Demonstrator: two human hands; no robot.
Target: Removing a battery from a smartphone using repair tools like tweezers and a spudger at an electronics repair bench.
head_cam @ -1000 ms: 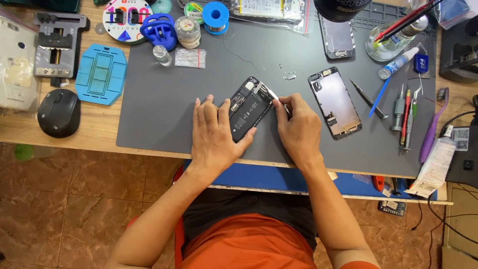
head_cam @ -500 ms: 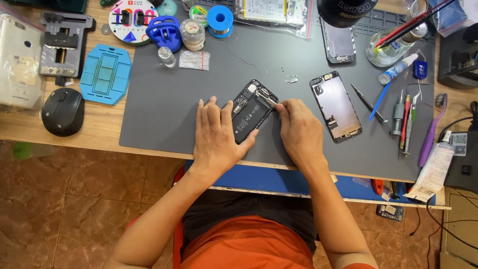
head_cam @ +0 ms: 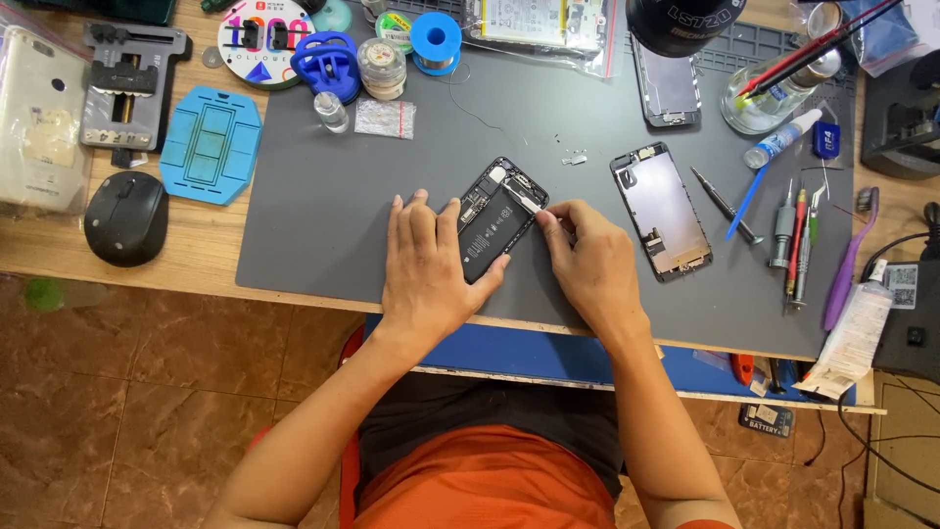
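Note:
An open phone (head_cam: 494, 217) with its black battery exposed lies tilted on the grey mat (head_cam: 323, 225). My left hand (head_cam: 426, 269) rests flat on the phone's lower left part, fingers spread, holding it down. My right hand (head_cam: 587, 264) is at the phone's upper right edge. Its fingertips pinch a small thin metal tool (head_cam: 529, 203) whose tip lies on the phone's top end. Both forearms come up from the lower edge of the view.
A detached screen panel (head_cam: 661, 211) lies right of my hands, another phone (head_cam: 666, 88) behind it. Screwdrivers (head_cam: 793, 240), a purple toothbrush (head_cam: 850, 260) and a bottle (head_cam: 774, 98) are at the right. A black mouse (head_cam: 125, 217), blue tray (head_cam: 211, 142) and blue suction cup (head_cam: 328, 64) are at the left.
My right hand has drawn the thin tool a little down and in along the phone's top end. My left hand has stayed on the phone.

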